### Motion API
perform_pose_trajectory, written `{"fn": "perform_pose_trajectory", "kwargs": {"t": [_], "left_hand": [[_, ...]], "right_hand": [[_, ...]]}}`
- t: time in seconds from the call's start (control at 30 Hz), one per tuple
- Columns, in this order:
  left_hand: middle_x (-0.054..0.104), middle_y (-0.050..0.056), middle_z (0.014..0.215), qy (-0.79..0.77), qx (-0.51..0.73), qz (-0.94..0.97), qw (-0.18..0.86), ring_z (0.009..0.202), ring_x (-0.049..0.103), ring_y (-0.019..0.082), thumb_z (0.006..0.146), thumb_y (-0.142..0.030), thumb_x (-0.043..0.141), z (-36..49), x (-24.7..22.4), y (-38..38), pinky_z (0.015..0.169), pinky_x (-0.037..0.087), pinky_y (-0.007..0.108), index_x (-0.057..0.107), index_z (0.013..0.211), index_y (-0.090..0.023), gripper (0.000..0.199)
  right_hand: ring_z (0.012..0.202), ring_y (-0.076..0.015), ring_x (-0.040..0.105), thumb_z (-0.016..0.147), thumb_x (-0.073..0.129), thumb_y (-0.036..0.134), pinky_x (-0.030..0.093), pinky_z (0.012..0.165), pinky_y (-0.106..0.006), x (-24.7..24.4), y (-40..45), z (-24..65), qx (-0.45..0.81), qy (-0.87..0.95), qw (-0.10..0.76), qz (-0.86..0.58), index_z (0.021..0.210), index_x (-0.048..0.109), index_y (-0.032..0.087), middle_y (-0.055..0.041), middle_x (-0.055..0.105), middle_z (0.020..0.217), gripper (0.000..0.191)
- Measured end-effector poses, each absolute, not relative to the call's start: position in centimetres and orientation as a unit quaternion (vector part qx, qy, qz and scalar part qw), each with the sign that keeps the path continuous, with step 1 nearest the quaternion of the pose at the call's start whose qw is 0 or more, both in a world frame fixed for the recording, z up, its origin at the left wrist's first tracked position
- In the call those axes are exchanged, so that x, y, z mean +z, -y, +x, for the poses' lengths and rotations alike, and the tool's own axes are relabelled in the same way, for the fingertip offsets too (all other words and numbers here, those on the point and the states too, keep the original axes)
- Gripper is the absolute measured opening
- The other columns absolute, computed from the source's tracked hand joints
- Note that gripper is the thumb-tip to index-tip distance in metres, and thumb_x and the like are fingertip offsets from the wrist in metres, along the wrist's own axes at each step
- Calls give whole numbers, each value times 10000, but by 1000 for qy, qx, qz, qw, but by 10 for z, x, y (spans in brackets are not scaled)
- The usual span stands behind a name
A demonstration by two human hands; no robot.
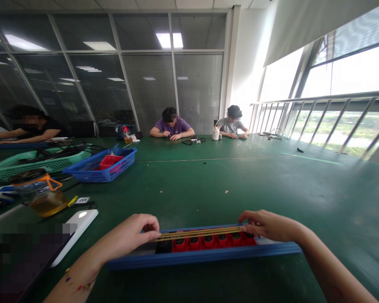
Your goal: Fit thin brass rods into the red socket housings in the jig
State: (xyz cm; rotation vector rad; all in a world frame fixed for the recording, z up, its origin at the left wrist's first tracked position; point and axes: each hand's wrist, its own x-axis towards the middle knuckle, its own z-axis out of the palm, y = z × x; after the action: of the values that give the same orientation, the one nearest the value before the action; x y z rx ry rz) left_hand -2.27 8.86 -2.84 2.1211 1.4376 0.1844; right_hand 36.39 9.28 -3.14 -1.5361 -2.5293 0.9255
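Note:
Thin, straight yellow-brown strands [202,232] run side by side between my two hands; I cannot tell whether they are sticks or stretched bands. My left hand [135,229] pinches their left end between thumb and fingers. At the right end, my right hand [263,225] is closed on them in the same way. Just below the strands lies a long blue tray [208,258], set crosswise in front of me. Inside it sits a row of several red square holders [208,245] with dark centres. A black piece [163,247] is at the row's left end.
On the left stand a blue basket [97,173] with a red box, a green basket [22,166], a jar of amber liquid [44,198] and a white-edged device [78,235]. Several people sit along the far side of the green table [271,185]. A white bottle [215,134] stands there.

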Motion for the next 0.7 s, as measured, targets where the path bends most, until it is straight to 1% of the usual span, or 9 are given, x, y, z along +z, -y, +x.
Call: {"fn": "perform_pose_trajectory", "kwargs": {"t": [0.1, 0.3, 0.47, 0.6, 0.7], "left_hand": [[626, -23, 761, -538, 69, 789, 288, 720, 552, 145, 730, -388, 461, -21, -27, -89, 612, 359, 200, 608, 749, -211, 230], [607, -28, 737, -523, 67, 802, 280, 657, 532, 129, 750, -373, 458, -21, -30, -90, 564, 343, 196, 616, 801, -228, 221], [595, -8, 825, -510, 80, 820, 246, 717, 537, 132, 772, -366, 450, -18, -22, -86, 618, 356, 198, 633, 787, -234, 226], [599, 4, 839, -521, 106, 826, 186, 755, 534, 151, 787, -386, 435, -16, -13, -84, 646, 361, 212, 638, 779, -244, 248], [611, 3, 882, -529, 137, 830, 109, 836, 528, 174, 797, -410, 426, -24, -9, -86, 723, 366, 230, 641, 809, -263, 261]], "right_hand": [[658, -167, 575, 811, 364, 586, 420, 569, -250, -32, -93, 363, 303, 816, 22, -492, 1054, 564, 224, -44, 642, 801, 480], [643, -161, 567, 820, 354, 579, 417, 553, -242, -33, -93, 362, 292, 822, 23, -489, 1038, 565, 226, -39, 636, 782, 466], [639, -158, 567, 822, 353, 576, 418, 557, -244, -32, -92, 361, 287, 820, 22, -494, 1037, 567, 226, -36, 634, 786, 462], [650, -160, 573, 815, 348, 592, 421, 569, -250, -32, -92, 361, 293, 816, 24, -498, 1030, 570, 221, -39, 633, 796, 483], [664, -164, 585, 809, 345, 605, 433, 588, -258, -32, -93, 363, 319, 806, 34, -498, 1044, 547, 221, -35, 637, 809, 493]]}}
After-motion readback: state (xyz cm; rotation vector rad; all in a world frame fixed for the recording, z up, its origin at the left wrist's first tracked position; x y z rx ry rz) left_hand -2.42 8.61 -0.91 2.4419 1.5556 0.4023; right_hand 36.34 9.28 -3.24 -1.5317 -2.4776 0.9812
